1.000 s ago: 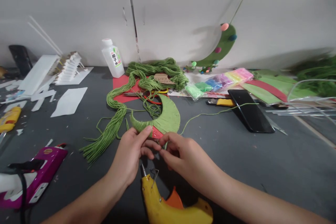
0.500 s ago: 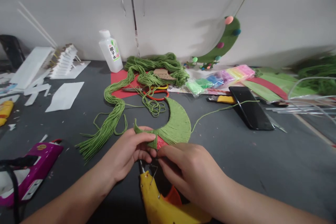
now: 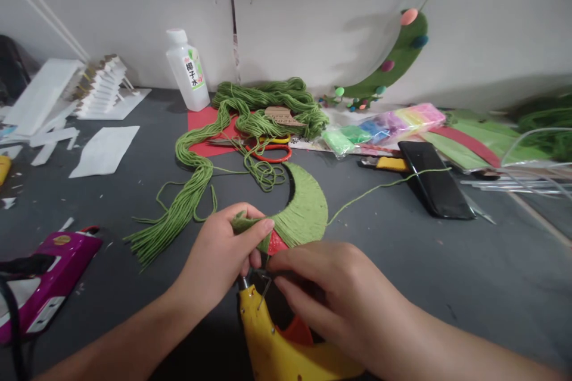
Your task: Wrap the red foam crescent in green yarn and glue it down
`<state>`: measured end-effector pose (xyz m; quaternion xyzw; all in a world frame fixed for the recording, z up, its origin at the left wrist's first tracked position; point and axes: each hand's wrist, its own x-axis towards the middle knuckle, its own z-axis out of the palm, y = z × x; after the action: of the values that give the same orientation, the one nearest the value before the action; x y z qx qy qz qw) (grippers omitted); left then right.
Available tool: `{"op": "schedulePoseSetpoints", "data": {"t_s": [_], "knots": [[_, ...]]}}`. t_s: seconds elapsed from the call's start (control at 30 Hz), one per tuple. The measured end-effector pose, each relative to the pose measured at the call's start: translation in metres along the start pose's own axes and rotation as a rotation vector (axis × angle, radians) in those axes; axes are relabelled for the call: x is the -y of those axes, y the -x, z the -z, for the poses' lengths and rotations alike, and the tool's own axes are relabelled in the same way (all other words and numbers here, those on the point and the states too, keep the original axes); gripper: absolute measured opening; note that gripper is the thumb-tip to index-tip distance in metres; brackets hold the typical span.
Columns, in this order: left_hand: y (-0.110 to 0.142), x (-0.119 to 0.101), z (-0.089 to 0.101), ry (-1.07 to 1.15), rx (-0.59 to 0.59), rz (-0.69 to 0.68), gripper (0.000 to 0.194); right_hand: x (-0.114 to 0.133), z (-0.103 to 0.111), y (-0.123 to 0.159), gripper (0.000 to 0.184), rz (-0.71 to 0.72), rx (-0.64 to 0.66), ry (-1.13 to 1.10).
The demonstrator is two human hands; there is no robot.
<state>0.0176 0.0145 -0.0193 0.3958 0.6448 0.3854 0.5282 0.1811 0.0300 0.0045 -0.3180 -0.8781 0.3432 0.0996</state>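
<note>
My left hand (image 3: 227, 241) grips one end of a crescent (image 3: 308, 205) wrapped in green yarn, thumb on top and fingers beneath. Between the wrapped parts a red patch (image 3: 277, 242) shows bare. Just below that patch, my right hand (image 3: 322, 280) is pinched on a strand of green yarn at the crescent's lower edge; its fingertips are partly hidden. Under both hands lies a yellow glue gun (image 3: 263, 333) with an orange trigger, its metal tip close to my left fingers. A loose yarn tail (image 3: 370, 189) trails right from the crescent across a black phone (image 3: 435, 181).
Behind the crescent lie a green yarn skein (image 3: 268, 92) and red-handled scissors (image 3: 270, 152). A bottle (image 3: 187, 71) stands at the back. A purple power strip (image 3: 58, 277) sits left; a yellow utility knife (image 3: 388, 164) lies right. A decorated green crescent (image 3: 393, 62) hangs by the wall.
The view has shifted slightly. My left thumb has moved forward over the wrapped end, and that end's tip is folded lower. My right hand stays pinched at the lower edge.
</note>
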Motion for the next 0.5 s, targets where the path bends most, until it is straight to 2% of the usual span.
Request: {"op": "schedulePoseSetpoints", "data": {"t_s": [0.1,0.23,0.37,0.5], "knots": [[0.003,-0.004,-0.001,-0.035,0.018,0.025,0.016,0.000,0.006,-0.002,0.021,-0.032,0.021,-0.118],[0.005,-0.003,-0.001,-0.017,0.128,0.016,0.015,-0.004,0.012,-0.007,0.020,-0.120,-0.014,-0.208],[0.008,-0.001,0.001,0.058,0.260,0.044,0.014,-0.008,0.017,-0.009,0.013,-0.189,-0.077,-0.168],[0.009,0.000,0.003,0.143,0.359,0.099,0.009,-0.009,0.021,-0.009,0.012,-0.148,-0.131,-0.057]]}}
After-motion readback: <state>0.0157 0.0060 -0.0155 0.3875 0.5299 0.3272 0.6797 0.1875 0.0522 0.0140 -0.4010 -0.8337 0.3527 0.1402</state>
